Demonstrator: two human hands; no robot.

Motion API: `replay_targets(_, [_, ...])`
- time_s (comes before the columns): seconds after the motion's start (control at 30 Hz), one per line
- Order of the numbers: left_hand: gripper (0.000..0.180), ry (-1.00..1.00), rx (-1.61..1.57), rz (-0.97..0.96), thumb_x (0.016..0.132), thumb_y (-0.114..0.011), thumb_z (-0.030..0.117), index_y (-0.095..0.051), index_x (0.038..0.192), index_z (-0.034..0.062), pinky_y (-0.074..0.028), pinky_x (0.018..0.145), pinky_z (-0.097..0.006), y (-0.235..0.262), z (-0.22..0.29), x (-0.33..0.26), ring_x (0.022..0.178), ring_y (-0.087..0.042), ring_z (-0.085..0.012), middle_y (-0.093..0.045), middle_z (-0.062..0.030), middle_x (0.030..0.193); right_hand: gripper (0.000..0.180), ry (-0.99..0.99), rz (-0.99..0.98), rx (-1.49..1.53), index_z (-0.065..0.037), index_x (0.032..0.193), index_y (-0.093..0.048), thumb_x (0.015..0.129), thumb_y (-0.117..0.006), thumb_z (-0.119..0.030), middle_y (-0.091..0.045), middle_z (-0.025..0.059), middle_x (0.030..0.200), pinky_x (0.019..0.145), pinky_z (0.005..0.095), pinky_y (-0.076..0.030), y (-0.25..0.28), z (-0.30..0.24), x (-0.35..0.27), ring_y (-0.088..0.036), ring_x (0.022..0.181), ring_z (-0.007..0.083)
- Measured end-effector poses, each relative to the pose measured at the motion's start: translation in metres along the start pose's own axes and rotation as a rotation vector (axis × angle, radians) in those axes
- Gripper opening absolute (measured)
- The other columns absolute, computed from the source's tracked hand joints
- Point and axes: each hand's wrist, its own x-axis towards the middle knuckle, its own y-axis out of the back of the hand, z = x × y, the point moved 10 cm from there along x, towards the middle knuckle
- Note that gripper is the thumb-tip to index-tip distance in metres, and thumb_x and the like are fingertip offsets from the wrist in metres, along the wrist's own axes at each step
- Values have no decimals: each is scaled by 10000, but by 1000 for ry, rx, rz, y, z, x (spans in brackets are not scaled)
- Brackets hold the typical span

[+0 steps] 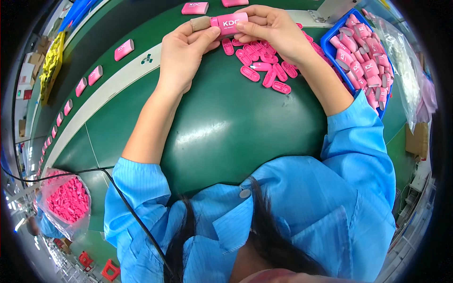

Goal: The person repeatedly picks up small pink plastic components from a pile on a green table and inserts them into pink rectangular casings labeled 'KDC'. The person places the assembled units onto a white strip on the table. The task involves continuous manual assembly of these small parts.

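Note:
Both hands meet at the top of the view over a green table (226,127). My left hand (181,54) and my right hand (271,28) together hold one pink rounded plastic case (229,23) with white lettering. The left thumb, wrapped in beige tape, presses the case's left end. Fingers of the right hand grip its right end and top. Just below the hands lies a loose pile of small pink oval caps (264,66) on the table.
A blue bin (361,52) full of pink cases stands at the right, with a clear plastic bag (403,66) beside it. Pink cases (123,49) ride in a row along the conveyor belt at left. A clear bag of pink parts (66,200) sits at lower left.

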Motion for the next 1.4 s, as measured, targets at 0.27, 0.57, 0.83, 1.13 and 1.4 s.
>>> replay_targets(0.27, [286,-25,-38,41,865,-617,86,-571,1112,-49,-536,825,-276,-1,1,-4,901,-633,-148,-641,-110,1029,313,-28,-10,58,47,1128,-535,862,-618,-95,-651,148,985,792,253,-539,1,2,-3,-661,856,177])
replay_targets(0.57, [304,-109,96,37,853,-634,73,-583,1118,-66,-537,774,-250,-2,16,-7,857,-634,-136,-651,-119,1010,292,108,-3,22,55,1118,-532,868,-607,-75,-637,141,1011,798,266,-541,-2,-6,-5,-647,875,179])
replay_targets(0.83, [372,-345,720,152,868,-582,55,-502,1202,-87,-524,775,-271,-18,39,-25,864,-673,-188,-674,-187,941,311,238,135,-290,57,1133,-536,851,-623,-41,-637,136,1034,811,269,-536,-10,-30,-25,-627,925,159])
replay_targets(1.13, [432,-584,874,218,820,-645,176,-532,1208,23,-489,795,-344,-19,38,-12,966,-607,-283,-611,-165,1079,320,184,223,-491,-2,1122,-568,857,-640,-166,-666,61,886,652,225,-474,50,-22,28,-591,769,78])
replay_targets(1.4, [248,-423,1038,-22,765,-698,197,-667,942,25,-501,678,-331,-35,22,-11,695,-614,-254,-629,-127,899,327,241,390,-1047,8,1004,-613,791,-633,-239,-656,188,835,760,410,-501,119,-28,85,-641,813,343])
